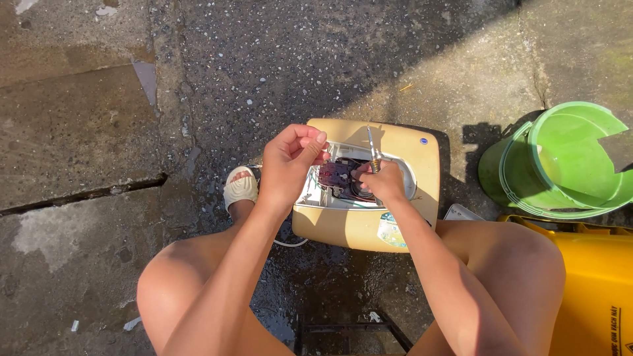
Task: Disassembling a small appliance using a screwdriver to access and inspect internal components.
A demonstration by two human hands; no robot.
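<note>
Outdoors, a cream-coloured appliance casing point(369, 224) is laid flat on wet concrete ground point(264, 66), between the knees of a seated person. Its long axis is seen running roughly from lower left to upper right, with its far end tilted slightly to the right, and its open face is turned upward so that a dark, wired internal part point(339, 178) is exposed in the cut-out. A screwdriver point(372, 150) is gripped in the right hand point(384, 181), which is closed around the handle; the metal shaft is pointed upward and away from the body, nearly upright, tilted slightly left. The left hand point(293, 161) is held just above the left edge of the opening, its fingers curled in and its fingertips pinched together; whether something small is held in that grip cannot be told. A foot in a pale sandal point(241, 188) is planted just beside the left side of the casing. The ground is made of rough, speckled concrete, darkened by water near the body and split by a crack point(86, 194) at the left. Strong sunlight is cast across the scene, with hard shadows. A green plastic bucket point(573, 165) with a broken rim is placed at the right, and a yellow container point(600, 290) is set just below it.
</note>
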